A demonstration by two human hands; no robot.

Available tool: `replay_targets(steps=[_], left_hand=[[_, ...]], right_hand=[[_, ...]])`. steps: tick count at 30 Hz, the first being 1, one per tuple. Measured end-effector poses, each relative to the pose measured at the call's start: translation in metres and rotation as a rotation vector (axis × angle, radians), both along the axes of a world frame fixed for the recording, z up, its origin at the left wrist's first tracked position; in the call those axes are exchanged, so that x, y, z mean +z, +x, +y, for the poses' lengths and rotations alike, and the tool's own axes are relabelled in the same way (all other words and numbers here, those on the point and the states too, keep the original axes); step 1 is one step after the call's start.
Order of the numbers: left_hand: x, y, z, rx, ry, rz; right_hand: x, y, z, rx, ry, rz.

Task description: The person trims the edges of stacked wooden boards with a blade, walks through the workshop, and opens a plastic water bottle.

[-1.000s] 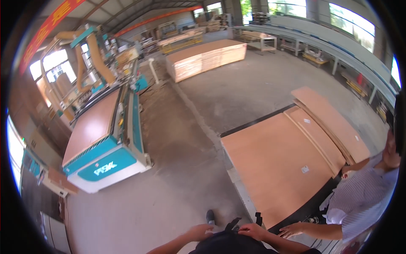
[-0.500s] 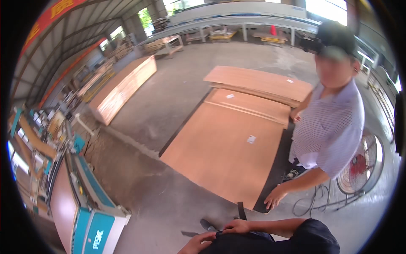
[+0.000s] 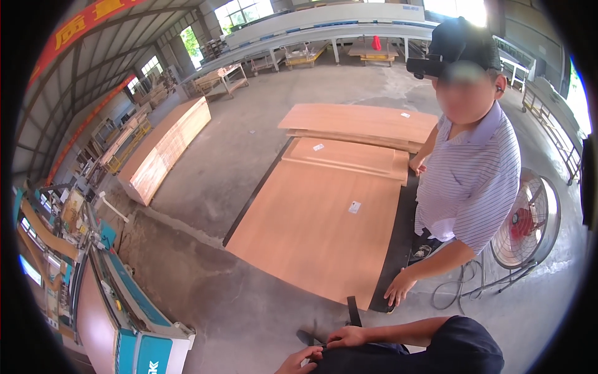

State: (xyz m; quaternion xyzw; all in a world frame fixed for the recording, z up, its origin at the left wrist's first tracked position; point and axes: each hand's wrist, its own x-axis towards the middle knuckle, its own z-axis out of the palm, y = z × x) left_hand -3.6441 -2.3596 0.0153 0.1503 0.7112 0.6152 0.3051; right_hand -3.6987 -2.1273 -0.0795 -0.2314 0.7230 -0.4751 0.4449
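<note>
At bottom centre, the left hand and right hand curl half-closed near a black strap — any grip, I cannot tell. Wooden panels lie mid-frame.

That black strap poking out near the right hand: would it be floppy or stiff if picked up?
The black strap looks narrow, so it is probably light. It juts out fairly straight beyond the right hand, so it may have some stiffness. Its band-like shape suggests it would hardly roll.
</note>
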Motion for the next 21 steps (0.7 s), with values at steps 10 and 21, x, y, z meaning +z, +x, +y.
replay_targets(steps=[10, 21], left_hand=[[0.007, 0.011, -0.001, 0.1, 0.11, -0.158], [0.014, 0.019, -0.017, 0.168, 0.067, -0.217]], right_hand=[[0.003, -0.002, -0.002, 0.047, -0.08, 0.068], [0.069, -0.009, -0.02, 0.229, -0.502, 0.019]])
